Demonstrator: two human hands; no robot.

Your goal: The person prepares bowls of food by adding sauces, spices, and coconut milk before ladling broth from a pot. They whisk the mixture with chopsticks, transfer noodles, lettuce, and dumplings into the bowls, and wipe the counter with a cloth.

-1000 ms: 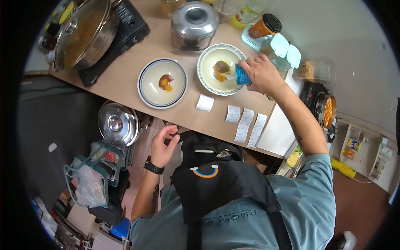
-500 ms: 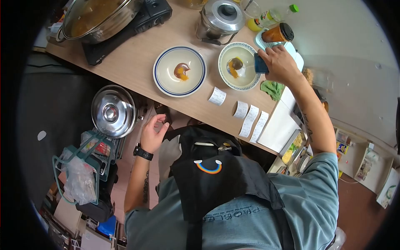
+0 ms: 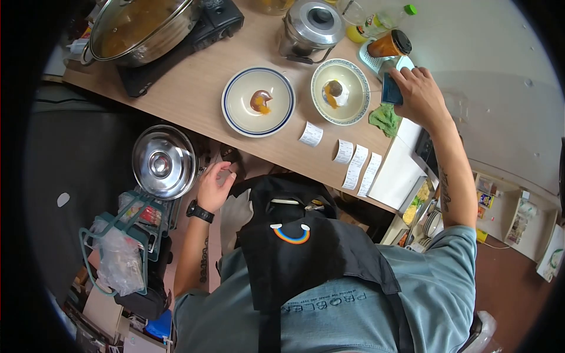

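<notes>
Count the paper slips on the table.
4, along the table's near side, left to right: lone slip, short slip, long slip, rightmost slip. Any hidden beneath other things wouldn't show.

on my screen i see a grey-blue t-shirt (image 3: pixel 347 315) low down, a black apron (image 3: pixel 318 259) with a rainbow (image 3: pixel 291 240), a black wristwatch (image 3: pixel 200 212) centre-left.

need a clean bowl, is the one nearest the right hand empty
Not empty: the bowl nearest the right hand holds something dark and something orange at its bottom.
</notes>
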